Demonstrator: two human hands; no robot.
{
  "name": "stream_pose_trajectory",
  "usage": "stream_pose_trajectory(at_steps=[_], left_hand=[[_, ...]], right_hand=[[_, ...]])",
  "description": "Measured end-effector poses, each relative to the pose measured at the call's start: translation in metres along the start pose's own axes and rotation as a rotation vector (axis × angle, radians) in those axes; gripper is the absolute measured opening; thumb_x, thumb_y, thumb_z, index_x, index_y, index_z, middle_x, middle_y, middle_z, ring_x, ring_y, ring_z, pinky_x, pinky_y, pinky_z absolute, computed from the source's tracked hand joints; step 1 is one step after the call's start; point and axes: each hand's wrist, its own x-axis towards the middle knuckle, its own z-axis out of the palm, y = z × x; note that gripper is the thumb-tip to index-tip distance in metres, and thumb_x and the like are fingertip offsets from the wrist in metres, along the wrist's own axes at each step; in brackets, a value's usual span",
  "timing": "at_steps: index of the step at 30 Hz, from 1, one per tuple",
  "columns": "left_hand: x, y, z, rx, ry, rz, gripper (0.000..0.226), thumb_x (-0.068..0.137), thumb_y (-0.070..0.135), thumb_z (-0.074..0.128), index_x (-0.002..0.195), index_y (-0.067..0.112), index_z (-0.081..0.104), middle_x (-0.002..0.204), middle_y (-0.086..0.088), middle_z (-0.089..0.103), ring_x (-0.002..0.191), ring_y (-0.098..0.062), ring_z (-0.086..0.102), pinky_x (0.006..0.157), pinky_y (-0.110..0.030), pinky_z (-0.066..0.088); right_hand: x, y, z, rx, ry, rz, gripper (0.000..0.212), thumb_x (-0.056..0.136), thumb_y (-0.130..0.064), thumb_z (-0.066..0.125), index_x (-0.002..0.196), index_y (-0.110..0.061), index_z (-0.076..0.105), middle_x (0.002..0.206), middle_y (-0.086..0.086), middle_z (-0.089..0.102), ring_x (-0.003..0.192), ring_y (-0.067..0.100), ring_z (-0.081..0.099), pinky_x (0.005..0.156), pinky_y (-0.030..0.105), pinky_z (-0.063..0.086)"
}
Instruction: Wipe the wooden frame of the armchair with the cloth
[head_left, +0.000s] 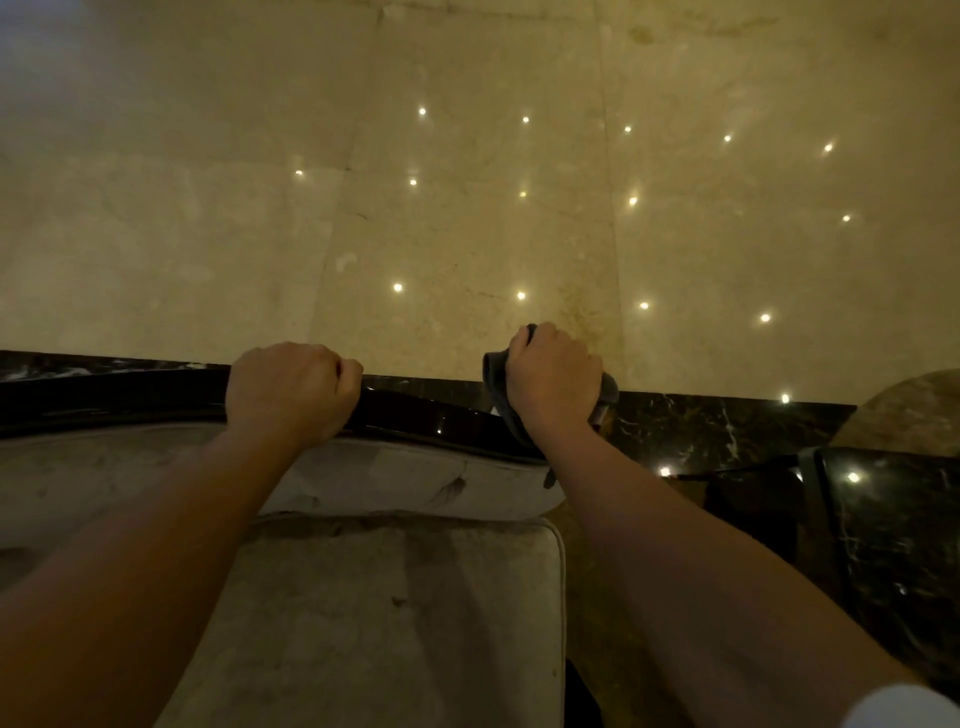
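The armchair's dark glossy wooden frame (415, 415) curves along the top of the backrest across the middle of the view. My left hand (291, 389) is closed over this rail at the left. My right hand (553, 379) presses a dark grey cloth (496, 384) onto the rail's right end, fingers wrapped round it. Below the rail lie the pale backrest padding (415, 478) and the grey seat cushion (389, 623).
A polished beige marble floor (467, 208) with reflected ceiling lights fills the upper view, edged by a black marble band (727, 421). A round stone-topped table (909, 410) and a dark marble surface (893, 545) stand at the right.
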Motion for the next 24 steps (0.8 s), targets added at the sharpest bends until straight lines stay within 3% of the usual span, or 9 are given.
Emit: stream_pose_trajectory(at_steps=[3,6,9,13,16,18,20,22,24], left_hand=[[0.001,0.0,-0.002,0.009,-0.013,0.004,0.055,0.087,0.042,0.024,0.045,0.02,0.053,0.039,0.001,0.041,0.033,-0.015,0.036,0.044,-0.02,0.019],[0.001,0.0,-0.002,-0.001,-0.028,0.007,0.055,0.088,0.044,0.025,0.047,0.021,0.055,0.04,0.002,0.041,0.034,-0.015,0.037,0.043,-0.021,0.02],[0.001,-0.002,-0.001,0.001,-0.032,0.007,0.053,0.089,0.045,0.028,0.048,0.022,0.053,0.04,0.003,0.042,0.035,-0.014,0.038,0.044,-0.02,0.022],[0.001,0.0,-0.003,0.022,-0.052,-0.01,0.052,0.089,0.044,0.029,0.047,0.022,0.051,0.04,0.003,0.04,0.035,-0.013,0.035,0.045,-0.02,0.018],[0.001,0.0,-0.006,0.015,-0.107,-0.023,0.056,0.086,0.045,0.019,0.052,0.02,0.056,0.044,0.002,0.043,0.039,-0.014,0.036,0.047,-0.023,0.024],[0.003,0.002,-0.008,0.058,-0.175,-0.047,0.06,0.086,0.043,0.014,0.066,0.015,0.064,0.06,-0.004,0.057,0.056,-0.018,0.045,0.06,-0.032,0.037],[0.003,0.011,-0.016,0.137,-0.274,-0.139,0.057,0.092,0.04,0.018,0.096,0.013,0.068,0.099,-0.013,0.067,0.095,-0.032,0.052,0.085,-0.046,0.039],[-0.008,0.028,-0.031,0.141,-0.371,-0.229,0.057,0.099,0.043,0.021,0.125,0.009,0.059,0.134,-0.021,0.054,0.126,-0.042,0.038,0.103,-0.054,0.028],[-0.027,0.053,-0.049,0.019,-0.357,-0.21,0.06,0.1,0.05,0.027,0.137,0.008,0.047,0.149,-0.022,0.039,0.136,-0.044,0.028,0.108,-0.057,0.024]], right_hand=[[-0.029,0.004,0.004,-0.041,0.023,-0.186,0.037,0.101,-0.038,0.035,0.099,-0.016,0.065,0.095,0.006,0.067,0.094,0.031,0.057,0.086,0.051,0.044],[-0.049,0.039,0.003,-0.041,-0.053,-0.373,0.037,0.103,-0.043,0.031,0.121,-0.027,0.059,0.125,0.004,0.06,0.119,0.032,0.048,0.098,0.054,0.038],[-0.055,0.062,-0.002,-0.037,-0.135,-0.413,0.045,0.102,-0.053,0.025,0.141,-0.042,0.043,0.149,0.004,0.041,0.133,0.035,0.035,0.093,0.054,0.043],[-0.047,0.063,-0.011,0.033,-0.297,-0.181,0.049,0.099,-0.059,0.027,0.145,-0.043,0.025,0.146,0.01,0.033,0.126,0.039,0.033,0.082,0.052,0.053],[-0.052,0.066,-0.022,0.012,-0.304,0.01,0.05,0.103,-0.054,0.033,0.138,-0.019,0.032,0.124,0.018,0.054,0.107,0.039,0.06,0.078,0.048,0.057],[-0.063,0.073,-0.025,0.056,-0.3,0.141,0.045,0.104,-0.052,0.029,0.117,-0.011,0.044,0.098,0.01,0.065,0.088,0.031,0.069,0.07,0.043,0.058],[-0.08,0.08,-0.031,0.027,-0.359,0.126,0.039,0.106,-0.045,0.03,0.116,-0.013,0.051,0.093,0.008,0.065,0.078,0.024,0.065,0.062,0.036,0.052],[-0.1,0.081,-0.041,-0.025,-0.505,0.001,0.035,0.107,-0.038,0.033,0.119,-0.015,0.055,0.091,0.005,0.057,0.069,0.018,0.054,0.058,0.031,0.044],[-0.116,0.075,-0.055,0.093,-0.674,-0.032,0.03,0.106,-0.04,0.038,0.098,-0.017,0.056,0.089,0.006,0.057,0.069,0.016,0.052,0.063,0.033,0.046]])
